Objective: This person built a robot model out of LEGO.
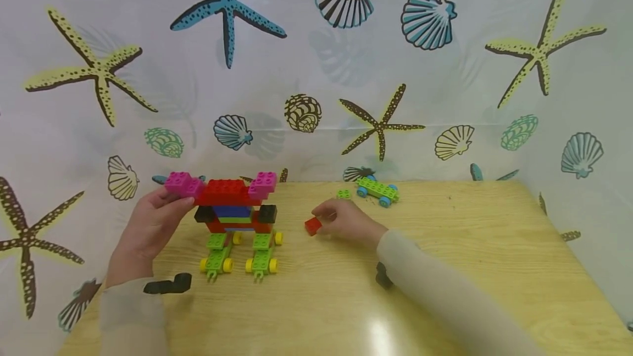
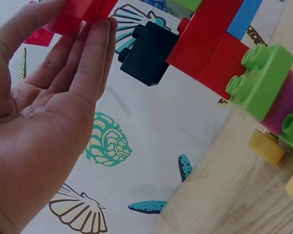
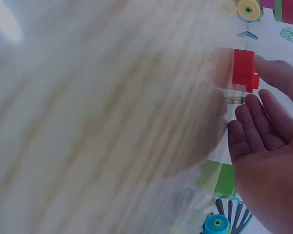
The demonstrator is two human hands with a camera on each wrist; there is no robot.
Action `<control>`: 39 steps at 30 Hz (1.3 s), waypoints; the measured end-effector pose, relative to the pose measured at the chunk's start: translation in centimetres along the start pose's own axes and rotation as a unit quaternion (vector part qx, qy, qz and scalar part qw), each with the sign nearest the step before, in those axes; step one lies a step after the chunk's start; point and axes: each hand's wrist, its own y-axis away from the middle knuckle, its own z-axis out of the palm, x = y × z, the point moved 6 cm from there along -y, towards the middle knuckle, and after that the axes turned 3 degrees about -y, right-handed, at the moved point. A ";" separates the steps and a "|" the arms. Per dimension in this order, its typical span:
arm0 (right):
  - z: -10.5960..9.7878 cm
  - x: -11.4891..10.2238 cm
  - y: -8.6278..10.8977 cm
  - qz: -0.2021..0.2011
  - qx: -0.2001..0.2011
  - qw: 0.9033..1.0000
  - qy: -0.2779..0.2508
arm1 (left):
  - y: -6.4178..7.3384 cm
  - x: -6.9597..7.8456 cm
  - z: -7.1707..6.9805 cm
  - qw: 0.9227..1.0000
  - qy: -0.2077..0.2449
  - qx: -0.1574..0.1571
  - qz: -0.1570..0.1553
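A toy-brick figure (image 1: 225,195) stands on the left of the table, with a red and blue body, black side bricks, pink shoulder bricks and green wheeled feet. My left hand (image 1: 148,229) pinches the pink bricks (image 1: 179,183) on its left side between thumb and fingers. In the left wrist view, a black brick (image 2: 149,53) juts out beside that hand. To the figure's right, a small red brick (image 1: 311,226) sits on the tabletop. Around it are the loosely bent fingers of my right hand (image 1: 351,223), thumb and index fingertips right at its upper edges.
Behind the right hand are a small green brick (image 1: 343,194) and a green wheeled base (image 1: 378,190) with blue wheels. A patterned curtain (image 1: 277,81) rises along the table's back edge. The wooden tabletop (image 1: 470,246) stretches off to the right.
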 end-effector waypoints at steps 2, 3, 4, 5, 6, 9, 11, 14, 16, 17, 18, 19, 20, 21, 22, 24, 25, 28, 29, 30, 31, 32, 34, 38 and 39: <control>0.1 0.2 -0.1 0.004 0.002 1.000 0.001 | 0.0 -0.1 -0.1 1.000 0.015 -0.003 0.005; 0.2 0.2 -0.1 0.006 0.003 1.000 0.002 | 0.0 -0.1 -0.1 1.000 0.023 -0.005 0.006; 0.2 0.2 -0.1 0.008 0.005 1.000 0.003 | -0.1 -0.2 -0.1 0.999 0.032 -0.008 0.008; 0.2 0.1 -0.2 0.008 0.007 1.000 0.007 | -0.1 -0.2 -0.1 0.999 0.041 -0.012 0.011; 0.3 0.1 -0.2 0.008 0.009 1.000 0.011 | -0.1 -0.3 -0.1 0.999 0.049 -0.013 0.012; 0.3 0.0 -0.3 0.011 0.012 1.000 0.023 | -0.2 -0.3 -0.1 0.998 0.060 -0.017 0.014; 0.3 0.0 -0.4 0.016 0.014 0.999 0.026 | -0.1 -0.2 -0.2 0.998 0.059 -0.018 0.013; 0.3 0.3 -0.5 0.021 0.017 0.999 0.027 | -0.1 -0.2 -0.2 0.999 0.043 -0.019 0.004; 0.2 0.5 -0.5 0.022 0.018 0.999 0.029 | -0.1 -0.2 -0.1 0.999 0.028 -0.020 -0.005; 0.1 0.6 -0.5 0.023 0.019 0.999 0.031 | -0.1 -0.2 0.0 1.000 0.020 -0.021 -0.009; 0.0 0.7 -0.4 0.023 0.019 0.999 0.033 | -0.2 -0.2 0.1 1.000 0.011 -0.021 -0.012; -0.1 0.8 -0.4 0.027 0.020 0.999 0.033 | -0.2 -0.2 0.1 1.000 0.005 -0.021 -0.016; -0.4 0.8 -0.3 0.027 0.021 0.999 0.033 | -0.2 -0.2 0.2 1.000 -0.001 -0.022 -0.019; -0.7 0.8 -0.2 0.028 0.024 0.999 0.030 | -0.3 -0.2 0.3 1.000 -0.007 -0.021 -0.021; -1.0 0.7 0.0 0.031 0.027 0.999 0.025 | -0.3 -0.2 0.4 0.999 -0.014 -0.020 -0.024; -2.0 0.3 0.3 0.029 0.037 0.999 0.015 | -0.4 -0.1 0.6 0.999 -0.035 -0.018 -0.030; -2.6 0.1 0.5 0.027 0.044 0.999 0.007 | -0.5 -0.1 0.7 0.998 -0.047 -0.017 -0.033; -4.4 -0.8 1.2 0.023 0.063 0.998 -0.013 | -0.6 0.2 1.2 0.996 -0.082 -0.016 -0.040; -5.1 -1.2 1.3 0.019 0.070 0.997 -0.015 | -0.7 0.4 1.4 0.995 -0.088 -0.020 -0.035; -5.7 -1.6 1.5 0.019 0.075 0.997 -0.019 | -0.8 0.5 1.7 0.995 -0.090 -0.026 -0.027; -6.3 -2.0 1.7 0.017 0.078 0.997 -0.020 | -0.9 0.7 1.9 0.995 -0.091 -0.032 -0.018; -6.9 -2.4 1.9 0.018 0.079 0.996 -0.022 | -1.0 0.8 2.2 0.995 -0.090 -0.039 -0.009; -8.0 -3.2 2.3 0.012 0.083 0.996 -0.020 | -1.2 1.1 2.9 0.995 -0.079 -0.054 0.014; -10.0 -5.3 2.8 -0.002 0.086 0.996 -0.013 | -1.3 1.2 4.2 0.995 -0.081 -0.059 0.014; -10.4 -5.9 2.9 -0.006 0.090 0.996 -0.012 | -1.3 1.1 4.6 0.995 -0.088 -0.057 0.006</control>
